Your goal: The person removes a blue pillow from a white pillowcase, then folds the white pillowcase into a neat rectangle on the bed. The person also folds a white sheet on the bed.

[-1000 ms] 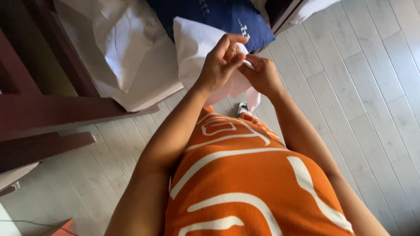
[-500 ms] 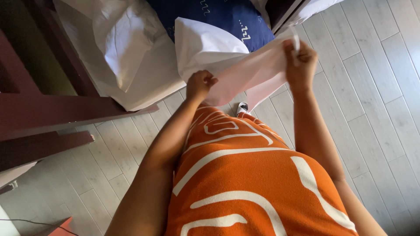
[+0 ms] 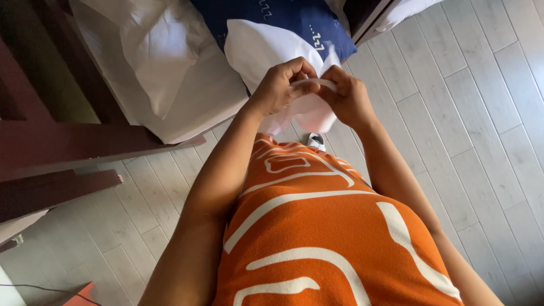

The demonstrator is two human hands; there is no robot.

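Observation:
A white cloth (image 3: 258, 48), likely a pillowcase, hangs in front of me above the floor. My left hand (image 3: 280, 85) and my right hand (image 3: 347, 96) meet at its near edge, both pinching the fabric with fingers curled. The cloth bunches and folds between the two hands. Behind it lies a dark blue pillow (image 3: 283, 17) on the bed. My orange dress with white lines (image 3: 323, 226) fills the lower part of the view.
A bed with white sheets (image 3: 164, 68) sits at the upper left, edged by a dark wooden frame (image 3: 51, 147). Pale plank flooring (image 3: 481, 113) spreads to the right. A small shoe tip (image 3: 315, 140) shows below the cloth.
My right hand, stretched out to the right half a second ago with the cloth pulled wide, has come back to meet my left hand. The cloth is gathered together again.

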